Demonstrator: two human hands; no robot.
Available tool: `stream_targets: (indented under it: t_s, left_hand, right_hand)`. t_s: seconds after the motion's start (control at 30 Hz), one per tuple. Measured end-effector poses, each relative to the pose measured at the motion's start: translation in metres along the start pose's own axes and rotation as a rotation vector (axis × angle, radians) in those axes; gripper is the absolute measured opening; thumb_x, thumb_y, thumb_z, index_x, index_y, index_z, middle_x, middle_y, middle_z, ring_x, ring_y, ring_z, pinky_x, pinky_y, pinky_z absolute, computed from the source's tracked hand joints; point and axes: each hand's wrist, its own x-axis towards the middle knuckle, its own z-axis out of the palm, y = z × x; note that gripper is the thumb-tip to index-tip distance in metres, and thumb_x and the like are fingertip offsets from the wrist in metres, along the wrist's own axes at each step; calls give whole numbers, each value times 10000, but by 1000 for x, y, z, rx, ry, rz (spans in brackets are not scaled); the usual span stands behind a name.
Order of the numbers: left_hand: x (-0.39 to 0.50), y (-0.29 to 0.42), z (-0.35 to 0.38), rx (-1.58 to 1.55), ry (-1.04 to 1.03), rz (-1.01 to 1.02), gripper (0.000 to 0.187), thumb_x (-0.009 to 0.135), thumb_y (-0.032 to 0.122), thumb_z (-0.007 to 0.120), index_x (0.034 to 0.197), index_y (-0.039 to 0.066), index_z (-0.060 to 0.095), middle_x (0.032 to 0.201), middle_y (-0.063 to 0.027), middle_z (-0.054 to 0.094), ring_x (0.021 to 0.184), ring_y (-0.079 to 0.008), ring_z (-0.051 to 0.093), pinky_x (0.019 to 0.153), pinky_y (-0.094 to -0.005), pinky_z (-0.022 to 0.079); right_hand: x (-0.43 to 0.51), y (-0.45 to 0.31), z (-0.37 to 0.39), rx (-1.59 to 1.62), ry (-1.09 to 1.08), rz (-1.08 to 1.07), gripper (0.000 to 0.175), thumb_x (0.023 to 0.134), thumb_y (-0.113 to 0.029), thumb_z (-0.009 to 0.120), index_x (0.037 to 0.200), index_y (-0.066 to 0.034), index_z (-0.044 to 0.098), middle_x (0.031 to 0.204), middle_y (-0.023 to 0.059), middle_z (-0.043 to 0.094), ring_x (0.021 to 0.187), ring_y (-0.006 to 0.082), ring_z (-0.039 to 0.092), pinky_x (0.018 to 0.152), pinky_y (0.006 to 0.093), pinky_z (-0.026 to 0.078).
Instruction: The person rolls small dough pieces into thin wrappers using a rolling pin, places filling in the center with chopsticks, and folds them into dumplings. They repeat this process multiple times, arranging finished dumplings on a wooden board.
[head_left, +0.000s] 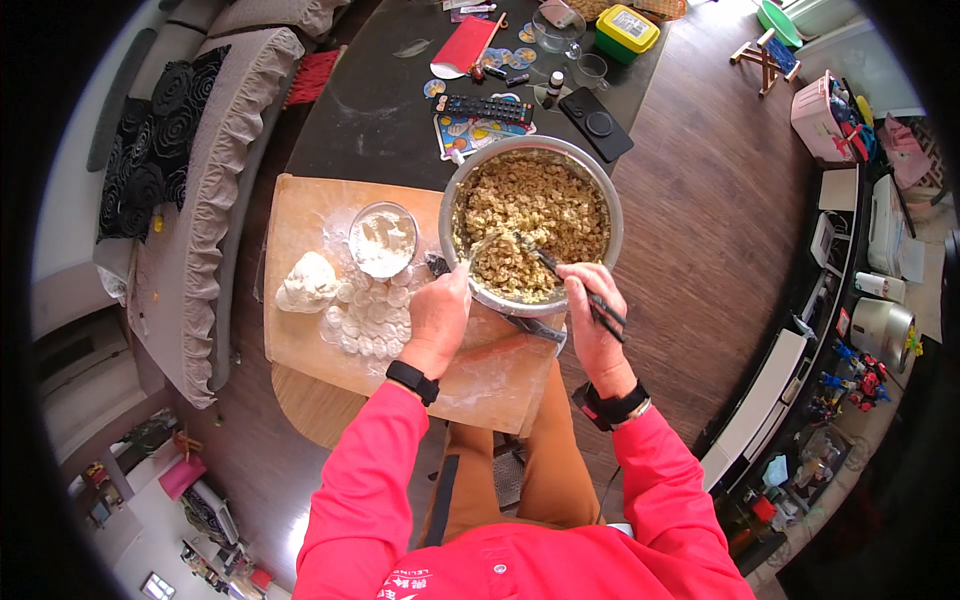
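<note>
A large metal pot (448, 225) holds a chopped, crumbly filling (544, 195). My right hand (596, 315) grips black chopsticks (546, 259), whose tips are in the filling. At the pot's near left rim, my left hand (439, 315) is closed on a thin, light utensil (484, 246), perhaps a spoon, that reaches into the filling. Left of that hand, several floured dough pieces (367, 319) lie on a wooden board (315, 210). A lump of dough (307, 283) and a bowl of flour (382, 238) are beside them.
Behind the pot, the dark table (352, 112) bears a remote control (484, 109), a black phone (596, 124), a small bottle (553, 84), glass cups (590, 71) and a yellow-and-green box (626, 34). A grey-handled object (529, 325) pokes out below the pot. A sofa (225, 150) stands left.
</note>
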Motion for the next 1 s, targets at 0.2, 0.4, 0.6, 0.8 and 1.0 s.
stream_targets:
  t_s: [0.2, 0.4, 0.6, 0.8, 1.0]
  left_hand:
    - [0, 2, -4, 258, 72, 381, 331, 786, 89, 575, 1111, 41, 617, 812, -59, 581, 778, -212, 600, 619, -329, 516]
    - [5, -1, -13, 301, 104, 604, 347, 770, 109, 574, 1105, 29, 613, 860, -45, 558, 810, -193, 569, 657, -313, 480]
    - [12, -5, -17, 343, 112, 735, 304, 770, 149, 565, 1050, 43, 617, 869, -28, 543, 810, -176, 546, 656, -308, 448]
    - [12, -6, -7, 313, 48, 783, 295, 778, 146, 561, 1050, 47, 617, 902, -27, 548, 845, -179, 541, 674, -314, 444]
    - [7, -4, -6, 315, 61, 765, 318, 795, 139, 559, 1096, 55, 619, 941, -28, 559, 876, -182, 538, 707, -328, 441]
  right_hand:
    - [-11, -5, -2, 14, -129, 34, 117, 907, -59, 597, 977, -19, 682, 939, 109, 633, 860, 216, 624, 777, 306, 496]
    - [13, 33, -16, 35, -88, 210, 97, 918, -51, 598, 938, 8, 673, 877, 86, 639, 809, 167, 621, 732, 275, 491]
    - [14, 34, -15, 375, -29, 347, 131, 955, -81, 565, 942, 8, 660, 883, 62, 655, 814, 135, 635, 752, 266, 517]
    - [28, 38, -14, 70, -165, 575, 167, 934, -127, 602, 908, 18, 683, 852, 59, 683, 751, 132, 640, 718, 272, 536]
    - [28, 47, -20, 424, -61, 475, 185, 958, -119, 563, 941, 35, 664, 889, 90, 694, 792, 142, 661, 732, 284, 560]
